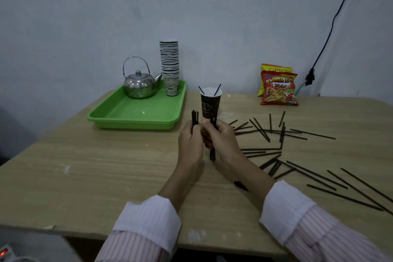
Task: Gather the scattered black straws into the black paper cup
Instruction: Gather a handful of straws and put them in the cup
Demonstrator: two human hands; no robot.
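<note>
A black paper cup [209, 104] stands upright mid-table with two black straws [217, 90] leaning out of it. Just in front of it, my left hand [190, 142] grips a small upright bunch of black straws [194, 118]. My right hand [221, 136], touching the left, holds another bunch of black straws [212, 155] whose ends stick out above and below the fist. Several loose black straws [274, 132] lie scattered on the table to the right, and more loose straws [331, 181] lie toward the near right edge.
A green tray [131, 117] at the back left carries a steel teapot [140, 85] and a tall stack of paper cups [170, 66]. Two snack bags [278, 89] lean on the wall at the back right. A black cable [331, 27] hangs down the wall.
</note>
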